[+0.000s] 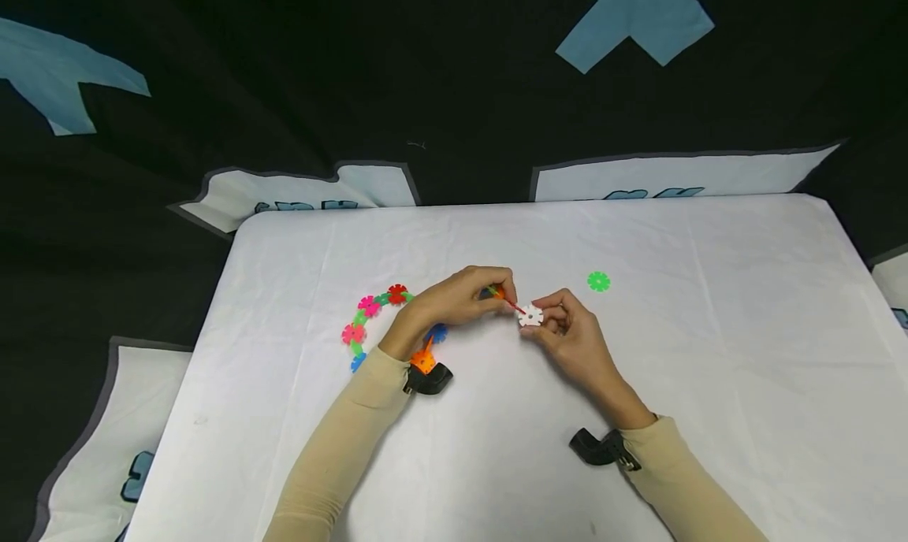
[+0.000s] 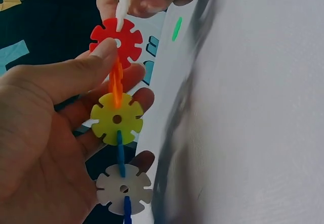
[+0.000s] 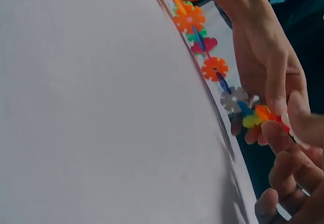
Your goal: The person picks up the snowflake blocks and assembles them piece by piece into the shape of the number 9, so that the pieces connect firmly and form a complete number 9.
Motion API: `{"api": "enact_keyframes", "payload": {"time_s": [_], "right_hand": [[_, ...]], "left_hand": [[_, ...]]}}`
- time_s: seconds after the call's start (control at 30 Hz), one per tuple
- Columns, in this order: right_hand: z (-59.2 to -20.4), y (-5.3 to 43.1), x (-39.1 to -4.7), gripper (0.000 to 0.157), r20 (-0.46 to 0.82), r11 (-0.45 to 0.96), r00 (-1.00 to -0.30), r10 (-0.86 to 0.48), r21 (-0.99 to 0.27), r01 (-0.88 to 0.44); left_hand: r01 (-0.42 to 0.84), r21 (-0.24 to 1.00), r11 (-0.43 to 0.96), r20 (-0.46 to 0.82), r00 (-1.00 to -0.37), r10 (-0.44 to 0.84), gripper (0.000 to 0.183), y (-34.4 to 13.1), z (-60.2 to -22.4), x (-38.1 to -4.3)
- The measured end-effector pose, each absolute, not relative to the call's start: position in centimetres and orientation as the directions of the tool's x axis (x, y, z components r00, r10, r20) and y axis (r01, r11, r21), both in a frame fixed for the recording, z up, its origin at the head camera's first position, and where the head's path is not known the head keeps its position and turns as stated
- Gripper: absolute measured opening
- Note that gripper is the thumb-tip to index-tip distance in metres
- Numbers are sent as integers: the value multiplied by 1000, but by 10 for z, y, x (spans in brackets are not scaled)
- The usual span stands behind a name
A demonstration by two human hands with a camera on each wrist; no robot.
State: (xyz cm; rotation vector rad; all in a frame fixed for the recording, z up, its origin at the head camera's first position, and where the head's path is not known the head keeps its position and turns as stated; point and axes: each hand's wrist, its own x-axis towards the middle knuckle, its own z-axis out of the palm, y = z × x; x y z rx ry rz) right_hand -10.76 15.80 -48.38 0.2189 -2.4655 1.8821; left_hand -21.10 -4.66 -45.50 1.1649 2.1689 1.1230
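Between its thumb and fingers, my left hand point(image 1: 464, 296) pinches a red notched snowflake disc point(image 2: 130, 38), the end of a linked chain. From it run an orange disc point(image 2: 116, 85), a yellow disc point(image 2: 104, 120), a blue disc point(image 2: 121, 155) and a pale grey disc point(image 2: 107, 189), slotted edge to face alternately, lying along the left palm and fingers. My right hand point(image 1: 578, 341) holds a white notched disc point(image 1: 530, 316) by its edge. In the left wrist view the white disc appears edge-on, its rim right at the red disc's upper notch.
The chain's other links point(image 1: 354, 333) curve over the white-covered table point(image 1: 709, 369), partly hidden by the left forearm. One loose green disc point(image 1: 599, 281) lies beyond the right hand. Each wrist wears a black camera mount point(image 1: 599, 447). A dark patterned cloth point(image 1: 461, 85) surrounds the table.
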Motion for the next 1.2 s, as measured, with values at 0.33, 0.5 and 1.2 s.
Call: {"api": "enact_keyframes", "payload": {"time_s": [0.33, 0.5, 1.2], "right_hand": [[-486, 218, -126, 29, 322, 614, -947, 14, -750, -246], [-498, 241, -133, 41, 277, 741, -960, 39, -652, -158], [-504, 243, -134, 27, 326, 715, -946, 2, -661, -226]], "left_hand": [[487, 804, 341, -35, -534, 845, 8, -46, -454, -211], [492, 799, 346, -52, -516, 855, 18, -46, -454, -210], [624, 677, 391, 16, -543, 839, 36, -43, -457, -207]]}}
